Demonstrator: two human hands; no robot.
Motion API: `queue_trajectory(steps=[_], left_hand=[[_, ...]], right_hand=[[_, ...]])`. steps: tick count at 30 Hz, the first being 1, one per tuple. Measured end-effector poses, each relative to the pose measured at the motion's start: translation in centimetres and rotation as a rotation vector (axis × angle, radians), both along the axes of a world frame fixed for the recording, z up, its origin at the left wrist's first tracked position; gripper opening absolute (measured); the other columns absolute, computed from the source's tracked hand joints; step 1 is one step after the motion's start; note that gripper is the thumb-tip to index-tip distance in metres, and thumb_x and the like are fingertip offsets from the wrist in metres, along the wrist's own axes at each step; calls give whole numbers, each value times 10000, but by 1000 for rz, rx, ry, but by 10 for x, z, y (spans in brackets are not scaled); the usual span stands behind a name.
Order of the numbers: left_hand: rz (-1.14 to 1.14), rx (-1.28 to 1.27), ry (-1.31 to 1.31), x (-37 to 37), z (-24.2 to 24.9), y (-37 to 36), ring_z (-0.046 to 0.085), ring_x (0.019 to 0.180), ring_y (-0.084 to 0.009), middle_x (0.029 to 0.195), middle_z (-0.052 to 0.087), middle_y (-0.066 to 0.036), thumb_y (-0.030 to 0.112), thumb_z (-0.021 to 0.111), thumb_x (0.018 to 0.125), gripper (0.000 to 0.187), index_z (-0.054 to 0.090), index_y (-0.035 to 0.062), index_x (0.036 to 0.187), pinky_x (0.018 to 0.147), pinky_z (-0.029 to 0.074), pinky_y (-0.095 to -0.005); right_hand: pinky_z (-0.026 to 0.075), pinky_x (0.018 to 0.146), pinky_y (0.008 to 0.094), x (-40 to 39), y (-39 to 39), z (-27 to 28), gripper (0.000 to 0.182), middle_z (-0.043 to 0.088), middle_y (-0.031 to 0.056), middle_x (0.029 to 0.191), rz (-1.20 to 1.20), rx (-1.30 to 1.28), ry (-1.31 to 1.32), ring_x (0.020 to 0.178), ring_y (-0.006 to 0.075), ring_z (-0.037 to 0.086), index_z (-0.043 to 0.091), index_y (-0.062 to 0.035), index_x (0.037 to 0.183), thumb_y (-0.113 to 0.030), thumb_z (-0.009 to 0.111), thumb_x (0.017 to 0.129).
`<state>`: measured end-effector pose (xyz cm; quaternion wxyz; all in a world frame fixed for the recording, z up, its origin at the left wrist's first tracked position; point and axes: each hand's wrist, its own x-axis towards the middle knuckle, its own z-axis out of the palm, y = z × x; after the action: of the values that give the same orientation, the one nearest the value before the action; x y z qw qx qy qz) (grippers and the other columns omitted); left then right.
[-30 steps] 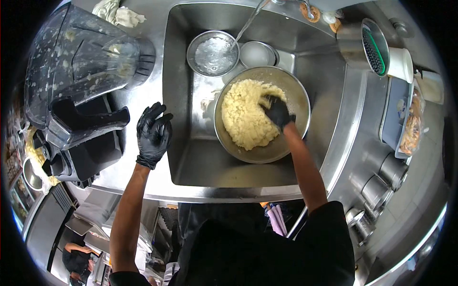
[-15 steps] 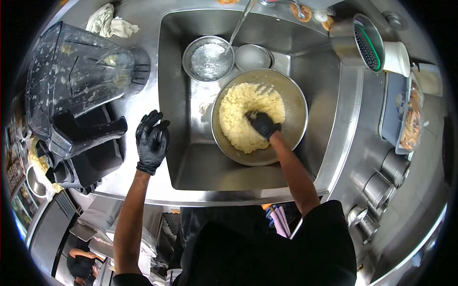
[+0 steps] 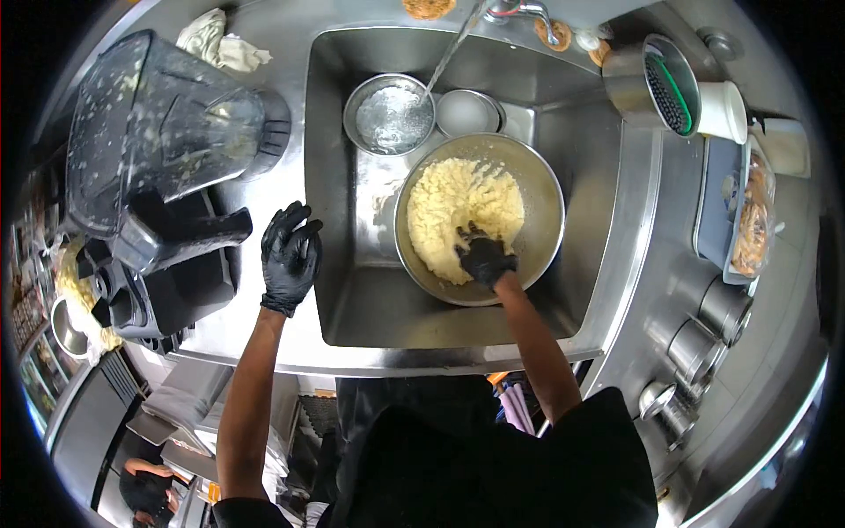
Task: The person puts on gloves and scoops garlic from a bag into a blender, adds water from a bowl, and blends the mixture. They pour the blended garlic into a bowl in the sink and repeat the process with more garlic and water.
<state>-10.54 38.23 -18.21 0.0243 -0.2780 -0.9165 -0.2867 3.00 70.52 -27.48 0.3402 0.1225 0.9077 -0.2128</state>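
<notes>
A wide metal bowl (image 3: 547, 224) sits in the sink, holding a pale yellow, crumbly mash (image 3: 431, 211). My right hand (image 3: 487, 262), in a black glove, is down in the mash near the bowl's lower side. Its fingers are spread and their tips press into the mash, partly hidden. My left hand (image 3: 291, 261), also black-gloved, hovers by the sink's left edge with fingers apart and nothing in it. Water from the tap (image 3: 528, 9) runs into a smaller metal bowl (image 3: 351, 119) behind the big one, beside a round container of whitish liquid (image 3: 466, 114).
A dirty blender jug (image 3: 167, 132) lies on the left counter, near a crumpled cloth (image 3: 216, 40). Right of the sink (image 3: 348, 330) stand a metal pot with a green-edged brush (image 3: 625, 88), a white tub (image 3: 722, 113) and a grey tray (image 3: 715, 207). Another person (image 3: 145, 484) is at lower left.
My right hand has shifted slightly down and left in the bowl, and its fingers look more spread. The mash's hollow has changed shape. My left hand stays open beside the sink.
</notes>
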Motion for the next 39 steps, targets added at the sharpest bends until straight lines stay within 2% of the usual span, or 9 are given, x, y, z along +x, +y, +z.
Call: queue_trajectory(steps=[5, 9, 15, 19, 23, 27, 31, 33, 39], left_hand=[[-13, -7, -4, -2, 3, -1, 519, 1124, -257, 1127, 588, -63, 23, 608, 729, 244, 640, 118, 952, 984, 378, -419], [141, 258, -316, 3, -2, 2, 542, 1093, -249, 1091, 605, -78, 24, 602, 734, 228, 637, 100, 946, 974, 387, -403], [-18, 40, 95, -3, 15, 3, 562, 1058, -263, 1056, 605, -73, 18, 612, 729, 212, 599, 97, 926, 918, 426, -410], [4, 93, 76, -2, 8, -1, 552, 1072, -272, 1039, 601, -75, 26, 611, 739, 175, 593, 100, 897, 923, 424, -407], [-17, 219, -116, 1, -1, -10, 496, 1118, -317, 1155, 561, -128, 57, 592, 745, 232, 626, 92, 972, 947, 400, -401], [7, 246, 10, 3, -8, -13, 527, 1077, -287, 1106, 583, -137, 79, 553, 792, 177, 620, 34, 950, 943, 418, -387], [42, 179, 47, 17, 33, -13, 587, 910, -270, 979, 616, -120, 41, 578, 756, 196, 611, 33, 949, 779, 474, -388], [130, 324, 230, 42, 72, -26, 597, 891, -258, 976, 626, -113, 32, 606, 740, 186, 618, 42, 926, 773, 471, -388], [757, 365, 323, 104, 115, -139, 569, 917, -245, 972, 641, -83, -21, 617, 696, 261, 631, 49, 946, 815, 423, -345]], right_hand=[[486, 804, 340, -23, 34, 49, 210, 654, 161, 932, -286, -194, 815, 877, 279, 633, 652, -32, 990, -80, 513, 841], [427, 934, 327, 2, 33, -15, 289, 519, 145, 1269, 270, 442, 187, 1122, 309, 531, 625, -135, 1124, -140, 562, 842], [364, 998, 408, -78, 31, 33, 645, 453, 156, 1330, -1094, -1702, -42, 1200, 296, 460, 410, -26, 1322, -529, 362, 921], [339, 1017, 464, -99, 18, 55, 703, 364, 180, 1383, -1040, -1807, 65, 1252, 310, 392, 305, -51, 1384, -572, 300, 913], [467, 877, 371, -106, 27, 20, 490, 598, 161, 1128, -1021, -1171, 175, 1017, 241, 593, 466, -41, 1230, -429, 392, 941], [414, 926, 327, -102, -7, 45, 550, 540, 103, 1205, -118, -430, 476, 1087, 203, 512, 477, -21, 1231, -48, 687, 723], [467, 827, 318, -119, -32, 61, 212, 646, 101, 982, 81, -434, 366, 939, 205, 590, 643, 1, 982, -88, 549, 815], [482, 812, 305, -120, -64, 96, 190, 655, 89, 957, -411, -869, 289, 920, 194, 604, 655, 2, 932, -8, 513, 805], [366, 982, 329, -161, -213, 233, 501, 468, 117, 1287, -141, -1021, 730, 1183, 179, 442, 436, -22, 1298, -33, 614, 830]])
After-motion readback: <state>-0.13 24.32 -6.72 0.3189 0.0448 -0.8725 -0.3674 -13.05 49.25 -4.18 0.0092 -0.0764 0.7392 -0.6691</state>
